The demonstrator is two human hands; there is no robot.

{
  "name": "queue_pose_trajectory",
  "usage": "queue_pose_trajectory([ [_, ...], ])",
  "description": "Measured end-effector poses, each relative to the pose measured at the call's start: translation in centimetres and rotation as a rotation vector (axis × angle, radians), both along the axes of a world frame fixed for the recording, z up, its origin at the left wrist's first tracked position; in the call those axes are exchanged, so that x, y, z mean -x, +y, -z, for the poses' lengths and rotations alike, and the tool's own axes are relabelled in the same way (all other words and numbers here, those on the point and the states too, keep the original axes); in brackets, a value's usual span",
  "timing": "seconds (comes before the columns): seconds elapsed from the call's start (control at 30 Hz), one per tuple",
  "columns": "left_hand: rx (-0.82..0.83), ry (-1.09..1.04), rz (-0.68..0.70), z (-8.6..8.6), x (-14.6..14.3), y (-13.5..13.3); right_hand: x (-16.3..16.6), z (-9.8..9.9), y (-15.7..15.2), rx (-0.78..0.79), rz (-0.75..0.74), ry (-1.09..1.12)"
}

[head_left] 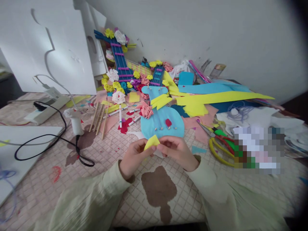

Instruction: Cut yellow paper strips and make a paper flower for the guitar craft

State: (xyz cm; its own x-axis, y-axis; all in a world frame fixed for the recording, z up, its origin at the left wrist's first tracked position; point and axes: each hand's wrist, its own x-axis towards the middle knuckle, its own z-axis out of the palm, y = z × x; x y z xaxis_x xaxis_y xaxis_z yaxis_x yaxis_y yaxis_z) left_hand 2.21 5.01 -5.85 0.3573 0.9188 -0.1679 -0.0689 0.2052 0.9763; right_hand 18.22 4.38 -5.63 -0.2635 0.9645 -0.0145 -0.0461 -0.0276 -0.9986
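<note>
A small folded piece of yellow paper [152,141] is pinched between my two hands, low in front of the table's middle. My left hand [134,156] has its thumb and fingers closed on the paper's left side. From the other side, my right hand [178,150] grips its right corner with thumb and forefinger. Just beyond lies a light blue guitar-shaped cutout [176,120] with strings, a red spot and small pale beads. Several yellow paper pieces [160,102] rest across its neck, and a pink crepe-paper flower [146,111] sits at its left edge.
On the left are a white glue gun [76,122] with a black cord, a power strip [38,113] and wooden sticks [98,120]. Scissors [213,136] lie at right. Behind stand a decorated dark blue paper guitar [120,61] and yellow paper strips [223,97].
</note>
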Motion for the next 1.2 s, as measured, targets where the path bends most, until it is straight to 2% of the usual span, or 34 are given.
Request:
queue_pose_trajectory([
  [0.07, -0.038, 0.038, 0.018, 0.0, -0.1, 0.1, 0.1, -0.2, 0.0, -0.016, 0.027, -0.039],
  [0.13, -0.088, 0.05, -0.038, 0.1, 0.0, 0.3, 0.1, -0.2, 0.0, -0.028, 0.106, -0.038],
  [0.27, -0.342, 0.006, -0.476, 0.5, 0.3, -0.1, -0.4, -0.1, 0.4, -0.096, 0.297, 0.044],
  [0.3, -0.432, -0.018, -0.529, 0.5, 0.3, -0.5, -0.5, -0.1, 0.5, -0.116, 0.331, 0.072],
  [0.33, -0.519, -0.033, -0.509, 0.6, 0.2, -0.9, -0.6, -0.1, 0.5, -0.132, 0.355, 0.102],
  [0.37, -0.579, -0.029, -0.398, 0.6, 0.0, -1.4, -0.7, -0.2, 0.5, -0.145, 0.368, 0.131],
  [0.4, -0.584, -0.008, -0.231, 0.5, -0.3, -1.8, -0.7, -0.2, 0.4, -0.155, 0.368, 0.158],
  [0.43, -0.541, -0.001, -0.084, 0.5, -0.7, -2.2, -0.6, -0.3, 0.3, -0.156, 0.351, 0.181],
  [0.5, -0.38, -0.063, 0.04, 0.5, -1.9, -2.7, -0.5, -0.5, 0.0, -0.135, 0.291, 0.21],
  [0.57, -0.249, -0.171, -0.02, 0.4, -3.1, -2.5, -0.3, -0.7, -0.2, -0.1, 0.245, 0.217],
  [0.67, -0.149, -0.31, -0.148, 0.2, -4.7, -1.5, -0.1, -0.8, -0.3, -0.083, 0.255, 0.201],
  [0.77, -0.058, -0.449, -0.143, -0.5, -5.8, -0.5, -0.1, -0.6, 0.0, -0.102, 0.317, 0.173],
  [0.93, -0.018, -0.513, -0.176, -1.6, -7.1, 0.1, -0.6, -0.8, 0.5, -0.128, 0.4, 0.098],
  [1.03, -0.014, -0.515, -0.214, -2.4, -7.3, 0.4, -3.1, -1.5, 0.2, -0.153, 0.421, 0.008],
  [1.13, -0.078, -0.504, -0.215, -3.5, -7.3, 0.7, -7.8, -2.0, -1.2, -0.179, 0.508, -0.196],
  [1.2, -0.143, -0.508, -0.223, -4.3, -7.2, 1.1, -11.3, -1.7, -2.4, -0.187, 0.667, -0.838],
])
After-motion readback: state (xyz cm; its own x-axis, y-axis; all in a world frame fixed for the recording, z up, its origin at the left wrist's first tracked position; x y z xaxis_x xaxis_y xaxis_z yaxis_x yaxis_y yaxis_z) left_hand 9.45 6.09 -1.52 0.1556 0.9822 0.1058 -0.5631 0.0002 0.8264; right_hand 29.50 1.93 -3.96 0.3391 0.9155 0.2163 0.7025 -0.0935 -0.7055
